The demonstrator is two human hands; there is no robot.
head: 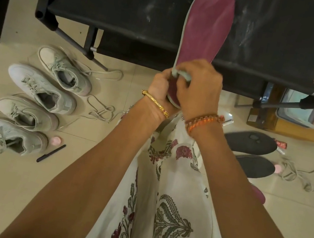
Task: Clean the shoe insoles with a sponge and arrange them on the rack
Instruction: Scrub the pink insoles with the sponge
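Currently left hand (158, 89) grips the heel of the maroon insole (207, 27), held up over the black rack (130, 5), while right hand (199, 86) fingers pinch a pale sponge (181, 74) against it.

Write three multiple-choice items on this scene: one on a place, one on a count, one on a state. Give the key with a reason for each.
1. Where do the dark grey insoles lie?
A. On the rack
B. On the floor to the person's right
C. Inside the shoes

2. How many pale shoes stand in the row on the floor?
A. Two
B. Four
C. Six

3. What is the state of the maroon insole?
A. Held up by its heel end, over the black rack
B. Lying flat on the floor
C. Tucked into a shoe

Key: 1 B, both lie on tiles beside the right arm. 2 B, four can be counted. 3 A, the left hand and right hand grip its heel end.
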